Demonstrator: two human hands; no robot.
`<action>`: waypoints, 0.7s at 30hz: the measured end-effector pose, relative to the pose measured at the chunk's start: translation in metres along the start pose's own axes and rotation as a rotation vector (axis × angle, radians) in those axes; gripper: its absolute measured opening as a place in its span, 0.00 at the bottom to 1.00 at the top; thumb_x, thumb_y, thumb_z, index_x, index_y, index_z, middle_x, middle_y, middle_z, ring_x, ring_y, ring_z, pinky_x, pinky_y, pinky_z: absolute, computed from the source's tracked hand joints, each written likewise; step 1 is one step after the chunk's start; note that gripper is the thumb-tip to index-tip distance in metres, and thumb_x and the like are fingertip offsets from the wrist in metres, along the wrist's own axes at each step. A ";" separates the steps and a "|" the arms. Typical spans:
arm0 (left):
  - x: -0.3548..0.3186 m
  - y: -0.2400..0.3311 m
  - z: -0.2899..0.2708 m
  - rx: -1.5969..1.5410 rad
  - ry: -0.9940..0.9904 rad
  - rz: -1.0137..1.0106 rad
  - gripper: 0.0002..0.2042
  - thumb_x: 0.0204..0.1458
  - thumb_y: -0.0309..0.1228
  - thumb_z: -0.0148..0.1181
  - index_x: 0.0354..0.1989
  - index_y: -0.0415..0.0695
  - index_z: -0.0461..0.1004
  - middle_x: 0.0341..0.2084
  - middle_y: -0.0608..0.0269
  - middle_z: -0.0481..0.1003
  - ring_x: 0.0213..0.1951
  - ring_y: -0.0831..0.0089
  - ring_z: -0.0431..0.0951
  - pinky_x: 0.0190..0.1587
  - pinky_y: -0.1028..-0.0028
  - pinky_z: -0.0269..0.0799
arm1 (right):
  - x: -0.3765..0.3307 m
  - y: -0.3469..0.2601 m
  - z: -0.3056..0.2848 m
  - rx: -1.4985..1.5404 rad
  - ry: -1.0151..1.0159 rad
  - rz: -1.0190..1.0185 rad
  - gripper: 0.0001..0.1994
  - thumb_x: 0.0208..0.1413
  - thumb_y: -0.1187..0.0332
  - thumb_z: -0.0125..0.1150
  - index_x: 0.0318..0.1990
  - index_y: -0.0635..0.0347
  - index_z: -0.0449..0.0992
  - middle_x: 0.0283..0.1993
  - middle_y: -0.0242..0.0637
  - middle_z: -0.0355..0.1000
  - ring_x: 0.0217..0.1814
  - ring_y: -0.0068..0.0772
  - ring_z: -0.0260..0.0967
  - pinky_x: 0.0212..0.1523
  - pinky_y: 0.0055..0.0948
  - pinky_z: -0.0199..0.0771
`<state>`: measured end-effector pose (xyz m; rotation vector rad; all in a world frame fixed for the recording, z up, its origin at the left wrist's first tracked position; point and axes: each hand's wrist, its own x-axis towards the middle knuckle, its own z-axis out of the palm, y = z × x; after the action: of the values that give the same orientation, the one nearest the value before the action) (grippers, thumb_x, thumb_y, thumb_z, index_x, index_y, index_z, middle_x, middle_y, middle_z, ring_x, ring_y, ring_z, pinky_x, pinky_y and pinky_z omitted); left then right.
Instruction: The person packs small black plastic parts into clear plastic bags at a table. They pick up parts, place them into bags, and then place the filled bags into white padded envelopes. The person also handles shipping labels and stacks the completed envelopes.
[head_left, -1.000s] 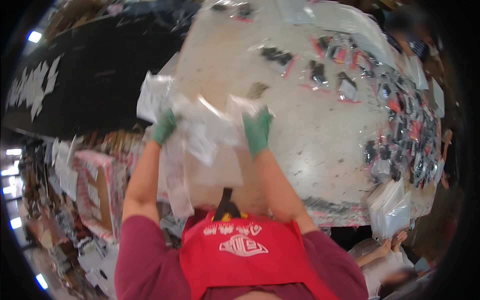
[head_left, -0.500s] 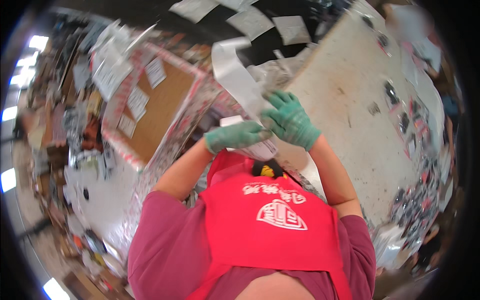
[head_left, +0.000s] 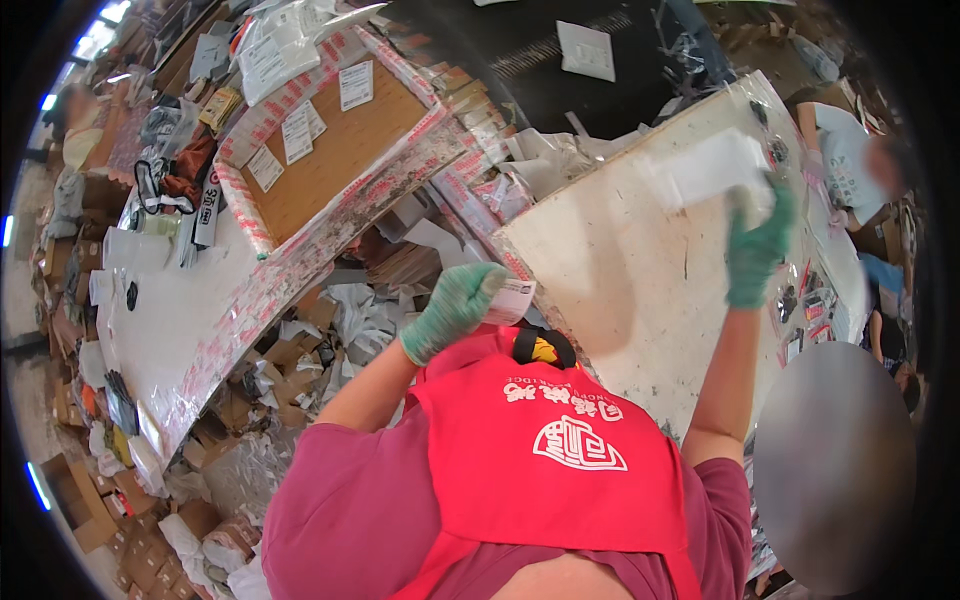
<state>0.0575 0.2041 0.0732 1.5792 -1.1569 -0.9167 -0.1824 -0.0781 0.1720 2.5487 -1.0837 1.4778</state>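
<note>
My left hand (head_left: 455, 312), in a green glove, is closed around a stack of white printed paper labels (head_left: 512, 300) in front of my red apron (head_left: 560, 450). Out over the pale worktable (head_left: 610, 260) to the right, my gloved right hand (head_left: 760, 245) is smeared by motion. A blurred white paper sheet (head_left: 705, 172) reaches from its fingertips above the table's far part; it appears pinched there. A long white paper strip (head_left: 435, 240) hangs beyond my left hand, near the gap between the tables.
On the left stands a shallow wooden tray (head_left: 350, 130) edged with red-and-white tape, holding several labels. White mailer bags (head_left: 275, 60) lie at its far corner. A dark surface at the back bears a white package (head_left: 586, 50). Another person (head_left: 850, 160) is at the right.
My hands have parted: the right has swung right over the worktable with a white sheet, while the left stays near my apron with the labels. The view has shifted.
</note>
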 end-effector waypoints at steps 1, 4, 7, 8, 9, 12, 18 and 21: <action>0.001 0.008 0.010 0.008 0.046 0.097 0.14 0.60 0.36 0.49 0.37 0.38 0.76 0.28 0.51 0.77 0.31 0.56 0.78 0.36 0.67 0.73 | -0.022 -0.025 -0.004 0.208 -0.388 0.152 0.28 0.47 0.69 0.68 0.57 0.59 0.67 0.58 0.42 0.66 0.60 0.42 0.62 0.60 0.39 0.62; 0.031 0.025 0.043 0.027 -0.083 0.282 0.13 0.60 0.36 0.49 0.41 0.39 0.76 0.31 0.50 0.77 0.34 0.58 0.79 0.39 0.67 0.72 | -0.121 -0.072 0.019 1.007 -1.220 0.558 0.32 0.42 0.67 0.74 0.58 0.59 0.68 0.61 0.39 0.65 0.63 0.33 0.60 0.63 0.35 0.59; 0.072 0.012 0.052 -0.054 -0.266 0.257 0.13 0.58 0.36 0.52 0.43 0.40 0.76 0.36 0.51 0.78 0.41 0.61 0.78 0.46 0.68 0.71 | -0.201 -0.051 0.065 0.870 -0.793 0.334 0.16 0.54 0.69 0.62 0.50 0.60 0.74 0.49 0.38 0.73 0.54 0.30 0.68 0.54 0.32 0.68; 0.103 -0.016 0.040 0.168 -0.167 0.546 0.14 0.56 0.34 0.53 0.47 0.41 0.75 0.38 0.54 0.78 0.42 0.63 0.78 0.47 0.68 0.71 | -0.195 -0.030 0.067 0.641 -0.681 0.038 0.14 0.57 0.69 0.59 0.50 0.60 0.74 0.49 0.37 0.73 0.52 0.28 0.68 0.51 0.30 0.71; 0.135 -0.044 0.018 -0.306 -0.257 0.074 0.15 0.56 0.31 0.52 0.50 0.42 0.73 0.42 0.55 0.77 0.45 0.62 0.77 0.47 0.68 0.71 | -0.190 -0.014 0.063 0.782 -0.615 0.504 0.13 0.59 0.67 0.57 0.50 0.61 0.74 0.49 0.37 0.73 0.51 0.26 0.69 0.47 0.28 0.72; 0.244 -0.130 0.001 0.630 -0.040 0.261 0.22 0.50 0.37 0.56 0.55 0.47 0.71 0.49 0.53 0.72 0.53 0.59 0.71 0.53 0.62 0.66 | -0.176 0.048 0.078 0.781 -0.132 1.140 0.14 0.61 0.63 0.55 0.49 0.64 0.74 0.48 0.35 0.73 0.45 0.25 0.71 0.38 0.25 0.74; 0.378 -0.118 0.120 1.170 -1.050 0.389 0.32 0.45 0.44 0.57 0.60 0.47 0.64 0.59 0.50 0.61 0.60 0.54 0.60 0.58 0.49 0.56 | -0.199 0.126 0.122 -0.436 -0.551 0.243 0.19 0.59 0.62 0.48 0.52 0.65 0.71 0.57 0.47 0.67 0.62 0.44 0.63 0.60 0.48 0.60; 0.346 -0.224 0.193 0.865 -1.035 0.560 0.29 0.47 0.44 0.55 0.59 0.46 0.65 0.60 0.52 0.61 0.61 0.54 0.59 0.60 0.49 0.54 | -0.184 0.122 0.128 -0.344 -0.581 0.357 0.19 0.56 0.63 0.49 0.52 0.65 0.71 0.57 0.49 0.68 0.62 0.54 0.61 0.63 0.53 0.53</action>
<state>0.0309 -0.1528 -0.2081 1.1818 -2.8437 -0.8870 -0.2112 -0.1101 -0.0795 2.6695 -1.7481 0.4812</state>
